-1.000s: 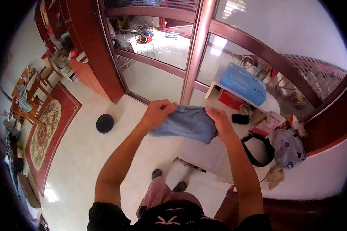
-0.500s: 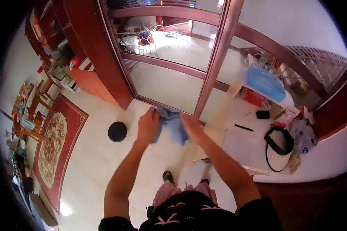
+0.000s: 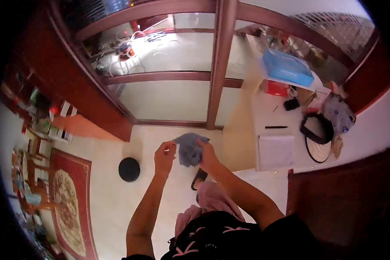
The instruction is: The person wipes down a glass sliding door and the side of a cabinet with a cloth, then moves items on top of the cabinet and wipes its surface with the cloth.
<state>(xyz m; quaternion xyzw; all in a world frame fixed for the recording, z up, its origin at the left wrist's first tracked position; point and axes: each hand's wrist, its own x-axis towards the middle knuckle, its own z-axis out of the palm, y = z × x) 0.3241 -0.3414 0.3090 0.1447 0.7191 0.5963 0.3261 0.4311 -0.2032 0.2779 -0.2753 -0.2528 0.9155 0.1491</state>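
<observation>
A crumpled grey-blue cloth (image 3: 189, 149) hangs between my two hands, above the floor. My left hand (image 3: 164, 157) is closed in a pinch at the cloth's upper left corner. On the other side, my right hand (image 3: 209, 157) grips the cloth's right edge, its fingers partly covering the fabric. The lower part of the cloth dangles loose and bunched. Fine folds are blurred.
A white table (image 3: 268, 117) on the right bears a blue box (image 3: 288, 67), a black pen (image 3: 276, 127), a sheet of paper (image 3: 276, 151) and a sun visor (image 3: 318, 136). Glass sliding doors (image 3: 169, 102) stand ahead. A black round object (image 3: 129, 169) and a patterned rug (image 3: 71, 203) lie left.
The view has turned and moved closer to the table. The cloth, spread wider before, now hangs more bunched, and my right hand has come round its right edge. One foot has stepped forward.
</observation>
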